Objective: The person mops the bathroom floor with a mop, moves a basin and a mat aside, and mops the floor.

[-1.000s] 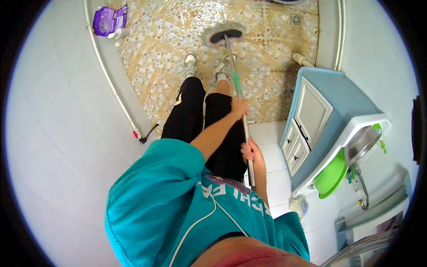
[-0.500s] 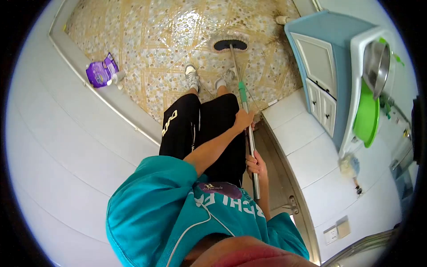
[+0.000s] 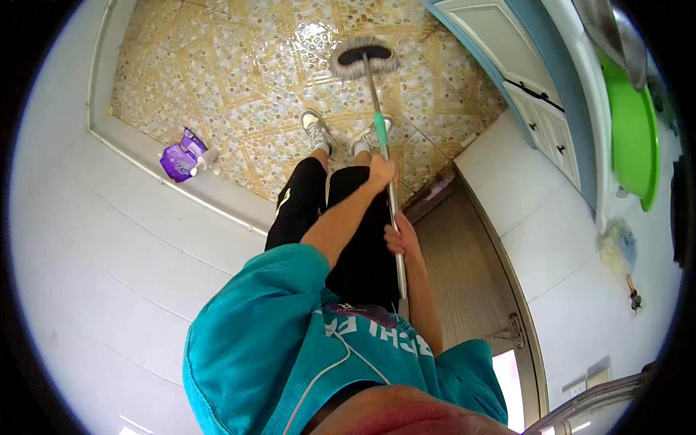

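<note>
Tiled room, patterned floor (image 3: 239,94) with a wet-looking shine. Nearest my camera: right grip (image 3: 404,236) curled around the mop (image 3: 380,129) handle, towards its body end; left grip (image 3: 382,174) clasping the same handle further out, beside the knee. Next out, pale shoes (image 3: 317,130), and a purple packet (image 3: 176,161) by the left wall. Past the toes, the mop head (image 3: 365,56) lies spread on the tiles. I read a mopping stroke in hand; another pass, I judge, calls for both grips firm and the head clear of the shoes.
</note>
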`<move>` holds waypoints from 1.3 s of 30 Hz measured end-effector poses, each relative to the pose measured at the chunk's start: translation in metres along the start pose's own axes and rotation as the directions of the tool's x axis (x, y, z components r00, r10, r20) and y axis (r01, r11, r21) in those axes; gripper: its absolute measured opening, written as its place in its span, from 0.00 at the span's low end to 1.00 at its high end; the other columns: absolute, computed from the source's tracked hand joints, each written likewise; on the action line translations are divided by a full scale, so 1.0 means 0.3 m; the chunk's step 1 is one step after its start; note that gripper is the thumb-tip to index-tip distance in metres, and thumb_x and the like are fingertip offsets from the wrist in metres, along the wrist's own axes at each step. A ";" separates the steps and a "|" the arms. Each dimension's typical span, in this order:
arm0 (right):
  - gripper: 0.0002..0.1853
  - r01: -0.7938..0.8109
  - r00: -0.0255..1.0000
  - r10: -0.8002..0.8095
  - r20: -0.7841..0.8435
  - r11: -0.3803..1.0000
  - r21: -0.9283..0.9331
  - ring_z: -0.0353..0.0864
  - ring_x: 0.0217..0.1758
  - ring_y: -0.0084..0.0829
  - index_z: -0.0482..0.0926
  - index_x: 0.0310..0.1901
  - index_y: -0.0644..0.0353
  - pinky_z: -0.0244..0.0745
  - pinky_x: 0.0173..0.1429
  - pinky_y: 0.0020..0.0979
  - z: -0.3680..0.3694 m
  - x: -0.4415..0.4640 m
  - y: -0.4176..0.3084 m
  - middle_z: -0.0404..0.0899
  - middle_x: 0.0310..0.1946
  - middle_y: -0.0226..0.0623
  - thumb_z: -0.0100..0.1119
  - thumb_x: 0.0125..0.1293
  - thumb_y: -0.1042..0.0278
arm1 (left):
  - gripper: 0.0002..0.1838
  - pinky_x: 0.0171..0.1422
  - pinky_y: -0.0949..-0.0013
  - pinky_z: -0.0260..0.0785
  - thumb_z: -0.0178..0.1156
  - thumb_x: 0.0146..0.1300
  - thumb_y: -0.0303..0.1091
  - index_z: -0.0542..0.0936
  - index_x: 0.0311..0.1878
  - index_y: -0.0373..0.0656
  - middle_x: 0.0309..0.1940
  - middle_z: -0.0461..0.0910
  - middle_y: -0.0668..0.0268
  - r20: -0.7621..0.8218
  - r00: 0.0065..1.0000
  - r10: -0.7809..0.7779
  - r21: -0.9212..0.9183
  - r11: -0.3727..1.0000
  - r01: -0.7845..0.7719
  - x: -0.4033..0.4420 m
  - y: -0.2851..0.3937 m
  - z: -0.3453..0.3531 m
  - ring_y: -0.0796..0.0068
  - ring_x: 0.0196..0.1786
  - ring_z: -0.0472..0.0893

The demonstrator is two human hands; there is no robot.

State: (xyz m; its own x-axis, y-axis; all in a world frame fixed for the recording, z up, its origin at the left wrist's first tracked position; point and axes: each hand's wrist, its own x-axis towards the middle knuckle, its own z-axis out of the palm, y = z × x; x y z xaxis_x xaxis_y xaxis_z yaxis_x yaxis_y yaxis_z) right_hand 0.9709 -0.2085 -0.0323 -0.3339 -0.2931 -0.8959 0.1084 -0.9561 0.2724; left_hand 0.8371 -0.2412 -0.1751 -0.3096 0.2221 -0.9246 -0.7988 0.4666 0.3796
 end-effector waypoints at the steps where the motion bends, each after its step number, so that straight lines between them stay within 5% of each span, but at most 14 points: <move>1: 0.13 0.034 0.996 -0.029 0.086 0.998 -0.058 0.50 0.07 0.16 0.69 0.54 0.42 0.45 0.07 0.19 0.074 0.057 -0.025 0.56 0.11 0.25 0.38 0.73 0.55 | 0.14 0.14 0.58 0.68 0.52 0.60 0.29 0.70 0.22 0.28 0.12 0.73 0.52 0.006 1.000 -0.006 -0.008 1.000 0.006 0.070 0.074 -0.030 0.59 0.12 0.76; 3: 0.13 0.125 0.940 -0.099 0.327 0.991 -0.058 0.49 0.08 0.15 0.68 0.54 0.44 0.45 0.09 0.19 0.199 0.197 -0.071 0.54 0.12 0.24 0.38 0.74 0.56 | 0.17 0.14 0.60 0.68 0.52 0.59 0.33 0.72 0.19 0.30 0.10 0.73 0.54 -0.052 0.999 -0.016 0.105 0.994 0.022 0.198 0.241 -0.105 0.61 0.11 0.75; 8: 0.09 0.070 0.990 -0.083 0.115 0.991 0.114 0.51 0.08 0.17 0.68 0.46 0.47 0.48 0.10 0.20 0.467 0.257 -0.129 0.55 0.12 0.24 0.41 0.73 0.55 | 0.21 0.14 0.64 0.66 0.52 0.56 0.39 0.73 0.12 0.34 0.05 0.70 0.58 -0.033 0.998 0.057 0.300 0.953 -0.044 0.295 0.494 -0.191 0.66 0.10 0.74; 10: 0.09 0.081 0.955 -0.096 0.279 0.995 0.065 0.52 0.07 0.16 0.68 0.49 0.45 0.47 0.09 0.20 0.321 0.221 -0.082 0.57 0.11 0.24 0.44 0.71 0.56 | 0.19 0.14 0.63 0.66 0.52 0.57 0.37 0.74 0.15 0.33 0.07 0.71 0.58 0.035 0.999 0.029 0.281 0.959 -0.038 0.187 0.424 -0.161 0.66 0.10 0.73; 18: 0.11 0.014 0.993 -0.031 0.114 0.989 0.144 0.52 0.07 0.17 0.67 0.52 0.40 0.47 0.09 0.19 0.479 0.146 0.022 0.56 0.11 0.25 0.47 0.70 0.54 | 0.16 0.14 0.61 0.67 0.54 0.57 0.33 0.72 0.18 0.30 0.09 0.71 0.56 -0.032 0.990 -0.134 0.120 0.983 0.137 0.131 0.389 -0.238 0.64 0.11 0.75; 21: 0.12 0.034 0.981 -0.065 0.183 0.985 0.168 0.54 0.08 0.18 0.66 0.53 0.39 0.48 0.10 0.19 0.600 0.322 -0.013 0.56 0.12 0.26 0.47 0.70 0.54 | 0.19 0.14 0.62 0.66 0.55 0.58 0.36 0.72 0.15 0.32 0.07 0.70 0.58 0.018 0.999 0.044 0.317 0.947 -0.047 0.324 0.491 -0.330 0.64 0.11 0.75; 22: 0.10 0.042 0.964 -0.088 0.251 0.982 0.183 0.50 0.08 0.17 0.68 0.39 0.43 0.46 0.09 0.19 0.625 0.414 -0.021 0.54 0.11 0.23 0.42 0.71 0.50 | 0.19 0.13 0.62 0.65 0.54 0.58 0.35 0.72 0.15 0.32 0.07 0.70 0.59 0.014 0.996 0.087 0.360 0.929 -0.087 0.396 0.553 -0.359 0.65 0.10 0.74; 24: 0.12 0.107 0.993 -0.107 -0.042 0.994 -0.012 0.52 0.08 0.17 0.67 0.36 0.47 0.47 0.10 0.20 0.768 0.533 -0.096 0.55 0.10 0.24 0.43 0.71 0.49 | 0.19 0.15 0.62 0.66 0.54 0.57 0.37 0.75 0.14 0.35 0.06 0.71 0.60 0.027 0.991 0.131 0.495 0.860 -0.127 0.522 0.717 -0.404 0.66 0.11 0.75; 25: 0.13 0.128 0.992 -0.128 0.007 0.992 0.000 0.52 0.08 0.17 0.67 0.35 0.48 0.48 0.10 0.20 0.856 0.542 -0.150 0.55 0.10 0.23 0.45 0.70 0.49 | 0.18 0.16 0.63 0.66 0.54 0.56 0.38 0.76 0.14 0.38 0.06 0.72 0.62 0.322 0.862 0.392 0.238 0.848 -0.474 0.658 0.689 -0.483 0.68 0.11 0.74; 26: 0.13 0.149 0.987 -0.149 0.054 0.989 0.013 0.53 0.08 0.17 0.67 0.34 0.49 0.48 0.11 0.20 0.921 0.526 -0.180 0.56 0.10 0.23 0.48 0.69 0.50 | 0.18 0.16 0.63 0.65 0.54 0.55 0.36 0.73 0.12 0.38 0.06 0.72 0.61 0.066 0.989 0.130 0.492 0.859 -0.146 0.621 0.851 -0.424 0.68 0.10 0.73; 27: 0.13 0.148 0.987 -0.149 0.051 0.989 0.023 0.53 0.08 0.17 0.67 0.34 0.49 0.48 0.11 0.20 0.944 0.497 -0.172 0.56 0.10 0.23 0.48 0.69 0.50 | 0.18 0.15 0.62 0.64 0.54 0.55 0.37 0.72 0.12 0.38 0.07 0.71 0.59 -0.006 0.998 0.060 0.253 0.966 -0.056 0.628 0.893 -0.404 0.68 0.09 0.71; 32: 0.13 0.189 0.966 -0.198 0.169 0.980 0.064 0.52 0.09 0.15 0.65 0.32 0.50 0.48 0.10 0.18 0.775 0.439 -0.015 0.57 0.12 0.23 0.52 0.67 0.53 | 0.18 0.13 0.63 0.65 0.55 0.53 0.36 0.72 0.14 0.32 0.08 0.72 0.56 0.011 0.996 0.086 0.362 0.928 -0.084 0.475 0.662 -0.447 0.63 0.09 0.73; 35: 0.13 -0.102 0.907 -0.040 0.420 0.946 0.309 0.51 0.09 0.15 0.66 0.33 0.50 0.47 0.10 0.17 0.636 0.353 0.108 0.56 0.13 0.23 0.49 0.68 0.51 | 0.17 0.13 0.60 0.65 0.55 0.54 0.36 0.72 0.18 0.31 0.09 0.73 0.55 -0.028 0.999 0.034 0.358 0.933 -0.021 0.303 0.502 -0.435 0.60 0.10 0.74; 39: 0.15 0.105 0.987 -0.113 0.116 0.992 0.073 0.50 0.09 0.17 0.65 0.31 0.50 0.47 0.09 0.18 0.722 0.264 0.072 0.56 0.12 0.24 0.46 0.69 0.50 | 0.17 0.15 0.59 0.67 0.55 0.55 0.36 0.72 0.21 0.30 0.10 0.72 0.56 -0.031 0.995 -0.099 0.326 0.939 0.104 0.280 0.500 -0.432 0.60 0.13 0.76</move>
State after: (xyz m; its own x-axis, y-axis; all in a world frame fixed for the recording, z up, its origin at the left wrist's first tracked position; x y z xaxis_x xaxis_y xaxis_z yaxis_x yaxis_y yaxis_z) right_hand 0.7439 -0.2538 -0.0215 -0.4503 -0.1816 -0.8742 0.0036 -0.9795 0.2016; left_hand 0.6244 -0.2636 -0.2002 -0.2448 0.1477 -0.9583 -0.6144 0.7410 0.2711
